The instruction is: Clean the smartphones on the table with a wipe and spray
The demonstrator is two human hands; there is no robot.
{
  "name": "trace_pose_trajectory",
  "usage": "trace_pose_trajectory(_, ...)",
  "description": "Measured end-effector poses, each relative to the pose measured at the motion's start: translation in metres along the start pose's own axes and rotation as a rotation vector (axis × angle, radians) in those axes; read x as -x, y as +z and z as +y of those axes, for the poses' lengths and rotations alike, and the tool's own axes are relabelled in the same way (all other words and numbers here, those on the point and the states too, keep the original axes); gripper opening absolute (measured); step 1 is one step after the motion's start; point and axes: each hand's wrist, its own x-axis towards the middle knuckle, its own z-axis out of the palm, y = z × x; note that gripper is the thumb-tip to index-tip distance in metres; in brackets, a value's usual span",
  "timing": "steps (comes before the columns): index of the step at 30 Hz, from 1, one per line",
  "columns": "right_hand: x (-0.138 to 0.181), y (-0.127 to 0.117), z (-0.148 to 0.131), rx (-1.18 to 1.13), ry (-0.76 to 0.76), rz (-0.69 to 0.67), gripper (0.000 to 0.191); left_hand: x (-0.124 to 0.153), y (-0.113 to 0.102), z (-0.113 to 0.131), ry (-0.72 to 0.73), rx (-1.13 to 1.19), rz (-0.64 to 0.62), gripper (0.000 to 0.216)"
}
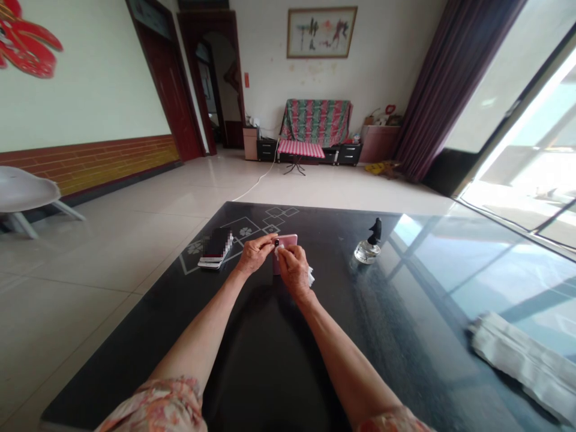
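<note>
Holds a pink phone (290, 239) up at the far middle part of a glossy black counter (148, 336), with its back and small dark camera block towards the wearer. Pinches it by the upper left corner with the left hand (255, 254), thumb and fingers drawn together on the edge. Presses against the back of it, just beside the camera block, with the right hand (294, 267), fingers curled closed around a crumpled white tissue (311, 276) poking out past the palm. Cannot tell, behind the right hand, about contact between the phone's lower edge and the counter. Shows a small stack of phones (216, 245) to the left, near the left hand, partly blurred out, dark on top and pale below. Has a clear spray bottle (368, 252) with a black trigger head standing upright to the right, well apart from the right hand. Shows a folded pale cloth (524, 360) lying nearer, at the far right. Includes, beyond the counter, a low table with a striped pink cover (301, 148).
</note>
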Motion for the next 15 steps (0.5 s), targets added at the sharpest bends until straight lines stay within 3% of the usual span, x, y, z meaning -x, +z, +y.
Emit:
trace_pose_trajectory(7, -0.033, 0.0, -0.004, -0.016, -0.034, -0.027, 0.017, -0.002, -0.003, 0.005, 0.01, -0.029, -0.032, 0.033)
trace_pose_trajectory(15, 0.008, -0.003, 0.016, 0.031, -0.06, -0.137, 0.016, -0.004, 0.003, -0.005, -0.012, -0.041, 0.034, 0.035)
